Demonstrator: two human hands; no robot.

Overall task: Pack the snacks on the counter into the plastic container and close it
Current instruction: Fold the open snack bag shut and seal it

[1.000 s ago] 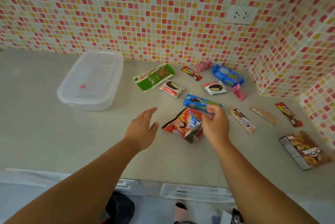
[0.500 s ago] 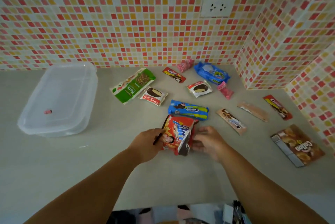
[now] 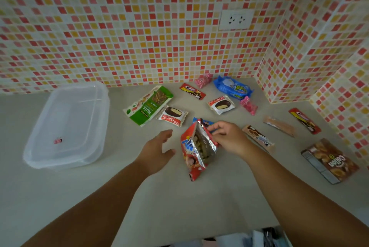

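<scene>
**Right hand lifting opened red snack bag, container still shut at far left**

Far left: clear plastic container (image 3: 65, 127) on the counter (image 3: 179, 202), lid on, a small pink item (image 3: 58, 141) showing through it. It sits well apart from the snacks.

Next over: green nuts pack (image 3: 148, 105) lying flat, a choco pie (image 3: 173, 116) just beside its right edge.

Centre: left hand (image 3: 157, 152) hovers over the counter, fingers straight and spread, holding nothing, just left of the red bag (image 3: 196, 149). The bag is tilted, top torn open, silver lining and pale pieces visible inside. Right hand (image 3: 229, 137) pinches the bag's upper right edge between thumb and fingers. A blue packet (image 3: 201, 122) peeks out behind the bag, mostly hidden.

Back row near the tiled wall: red cookie bar (image 3: 192, 91), pink candy (image 3: 203, 80), blue biscuit pack (image 3: 232, 88), second choco pie (image 3: 221, 104), another pink candy (image 3: 248, 105).

Right side: brown cookie stick (image 3: 258, 136) just beside the right wrist, a pale wafer stick (image 3: 279, 126), a red bar (image 3: 304, 120), then a brown snack box (image 3: 330, 161) at far right. All flat on the counter, none in the container.
</scene>
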